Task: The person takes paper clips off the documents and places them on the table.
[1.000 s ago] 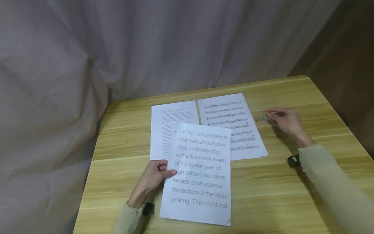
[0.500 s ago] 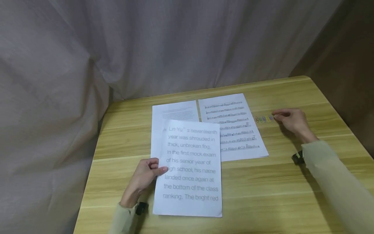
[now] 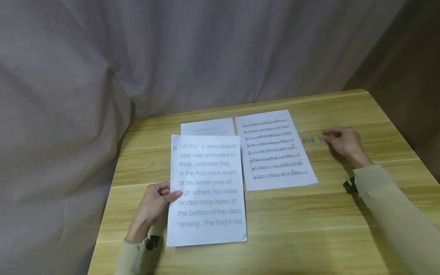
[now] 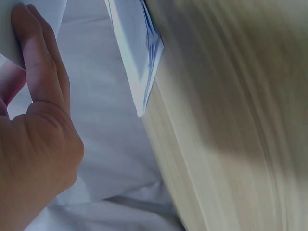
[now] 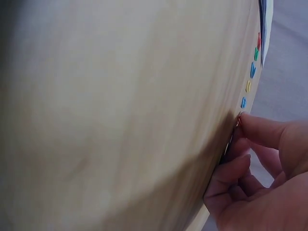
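Note:
My left hand [image 3: 154, 199] grips the left edge of a stack of printed sheets [image 3: 207, 208], thumb in front and fingers behind. Large text covers the front sheet. The stack hangs tilted above the table, partly covering another text sheet [image 3: 213, 128]. To the right of a row of coloured paper clips [image 3: 313, 139], my right hand [image 3: 345, 144] has its fingertips down at the table. In the right wrist view, its thumb and curled fingers pinch a reddish paper clip [image 5: 238, 120] at the row's near end; the fingers partly hide it.
A sheet of music [image 3: 278, 152] lies between the held stack and the clips. All this is on a wood-grain table [image 3: 295, 236]. A grey curtain [image 3: 206, 49] hangs along the table's back and left sides.
My left hand has carried the stack leftward and slightly up, uncovering the sheet music and covering more of the text sheet. My right hand has shifted right, to the end of the clip row.

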Available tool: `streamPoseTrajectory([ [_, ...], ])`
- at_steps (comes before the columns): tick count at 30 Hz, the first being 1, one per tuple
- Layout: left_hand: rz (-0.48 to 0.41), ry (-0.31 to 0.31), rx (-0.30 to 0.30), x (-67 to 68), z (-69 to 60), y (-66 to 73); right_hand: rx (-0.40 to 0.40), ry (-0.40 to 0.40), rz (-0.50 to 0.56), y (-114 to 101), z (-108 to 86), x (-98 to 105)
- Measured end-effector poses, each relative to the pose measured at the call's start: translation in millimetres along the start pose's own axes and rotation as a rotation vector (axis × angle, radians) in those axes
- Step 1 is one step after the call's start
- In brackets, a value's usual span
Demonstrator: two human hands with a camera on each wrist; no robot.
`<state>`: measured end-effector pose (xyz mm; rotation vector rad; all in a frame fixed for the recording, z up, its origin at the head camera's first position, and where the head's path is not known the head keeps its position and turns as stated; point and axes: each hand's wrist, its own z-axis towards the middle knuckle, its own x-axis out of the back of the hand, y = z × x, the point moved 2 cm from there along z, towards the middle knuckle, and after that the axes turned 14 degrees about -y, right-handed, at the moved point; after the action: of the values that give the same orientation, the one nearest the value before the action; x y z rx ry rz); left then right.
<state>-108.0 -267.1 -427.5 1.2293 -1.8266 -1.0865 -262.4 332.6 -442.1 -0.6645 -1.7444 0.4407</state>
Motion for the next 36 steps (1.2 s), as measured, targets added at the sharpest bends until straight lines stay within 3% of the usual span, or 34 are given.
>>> streamPoseTrajectory([
  [11, 0.002, 0.062, 0.015, 26.5, -7.7, 2.6, -0.011, 0.013, -0.002, 1, 3.1, 1],
  [20, 0.009, 0.138, 0.039, 51.8, -15.2, -3.3, -0.057, 0.001, 0.257, 3, -14.5, 10],
  [27, 0.036, 0.191, 0.083, 87.2, -19.0, -9.5, -0.011, 0.033, 0.246, -15, -32.7, 6],
  [36, 0.109, 0.223, 0.141, 143.0, -8.4, -17.9, 0.077, 0.037, 0.328, -23, -53.9, -7],
])
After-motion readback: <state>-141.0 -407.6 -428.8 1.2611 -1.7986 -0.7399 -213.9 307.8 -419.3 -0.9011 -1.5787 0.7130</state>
